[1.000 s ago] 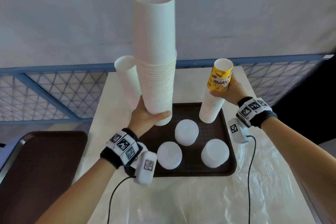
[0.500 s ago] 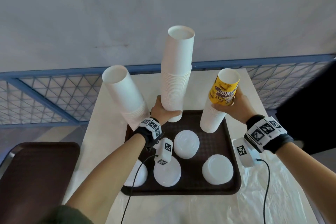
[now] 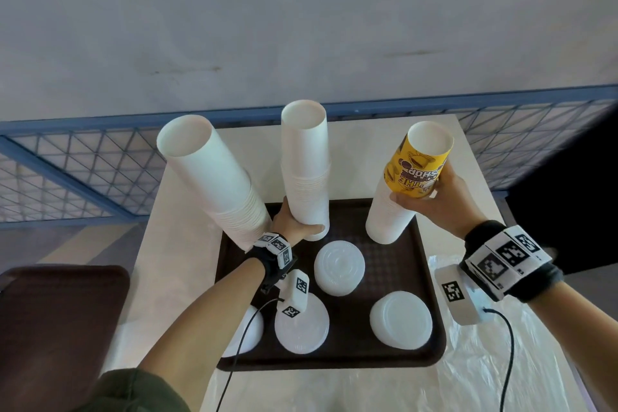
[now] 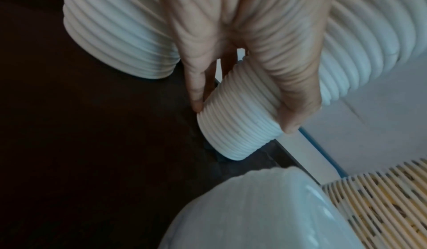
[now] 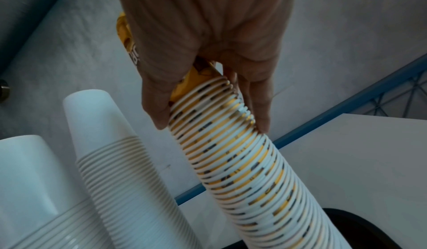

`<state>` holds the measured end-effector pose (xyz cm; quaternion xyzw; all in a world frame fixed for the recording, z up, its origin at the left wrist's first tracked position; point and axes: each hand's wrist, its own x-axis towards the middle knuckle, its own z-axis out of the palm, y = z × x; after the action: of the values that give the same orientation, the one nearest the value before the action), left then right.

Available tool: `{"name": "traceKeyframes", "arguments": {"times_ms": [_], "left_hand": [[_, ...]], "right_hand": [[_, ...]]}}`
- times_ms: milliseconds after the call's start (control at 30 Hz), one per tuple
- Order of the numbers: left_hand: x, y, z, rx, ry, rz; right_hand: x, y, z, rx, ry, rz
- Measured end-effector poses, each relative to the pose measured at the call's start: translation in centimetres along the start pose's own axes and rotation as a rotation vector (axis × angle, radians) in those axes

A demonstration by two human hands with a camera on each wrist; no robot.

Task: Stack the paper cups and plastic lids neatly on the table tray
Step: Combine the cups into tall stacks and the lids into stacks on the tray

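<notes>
A dark brown tray (image 3: 431, 278) lies on the white table (image 3: 174, 261). My left hand (image 3: 301, 227) grips the foot of the middle white cup stack (image 3: 306, 170), which stands upright at the tray's far edge. In the left wrist view thumb and fingers (image 4: 242, 116) curl round the ribbed rims of that stack (image 4: 238, 134). My right hand (image 3: 421, 194) holds the yellow printed cup (image 3: 414, 167) topping the right stack (image 3: 388, 221); the right wrist view shows the hand (image 5: 211, 125) round that stack (image 5: 242, 161). A third white stack (image 3: 214, 184) leans at the tray's back left. Lid piles (image 3: 339, 267), (image 3: 401, 319), (image 3: 301, 328) sit on the tray.
Another lid pile (image 3: 247, 334) is half hidden under my left forearm at the tray's left edge. A second brown tray (image 3: 60, 328) sits lower left. Clear plastic wrap (image 3: 485, 378) covers the table's front right. A blue mesh fence (image 3: 83, 177) runs behind the table.
My left hand has carried the tall white stack forward and down from mid-air to the tray's back edge. The right hand has stayed on the yellow-topped stack.
</notes>
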<state>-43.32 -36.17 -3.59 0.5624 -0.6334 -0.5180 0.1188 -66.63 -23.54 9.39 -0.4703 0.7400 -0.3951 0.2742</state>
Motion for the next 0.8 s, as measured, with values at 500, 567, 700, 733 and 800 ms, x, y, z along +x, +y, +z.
{"name": "traceKeyframes", "arguments": {"times_ms": [500, 567, 700, 733, 800], "left_hand": [[-3.3, 0.9, -0.4, -0.163, 0.043, 0.213], [-4.2, 1.7, -0.9, -0.223, 0.100, 0.236], [-5.4, 3.8, -2.0, -0.308, 0.139, 0.294], [-5.5, 4.3, -2.2, -0.304, 0.134, 0.318], [-5.7, 4.9, -2.3, -0.295, 0.137, 0.332]], "right_hand": [[-0.2, 0.3, -0.3, 0.075, -0.018, 0.015], [-0.4, 0.9, -0.3, 0.098, -0.035, 0.028], [-0.6, 3.3, 0.2, 0.134, -0.125, 0.141], [-0.5, 3.9, 0.4, 0.137, -0.154, 0.200], [-0.2, 5.2, 0.9, 0.084, -0.204, 0.282]]}}
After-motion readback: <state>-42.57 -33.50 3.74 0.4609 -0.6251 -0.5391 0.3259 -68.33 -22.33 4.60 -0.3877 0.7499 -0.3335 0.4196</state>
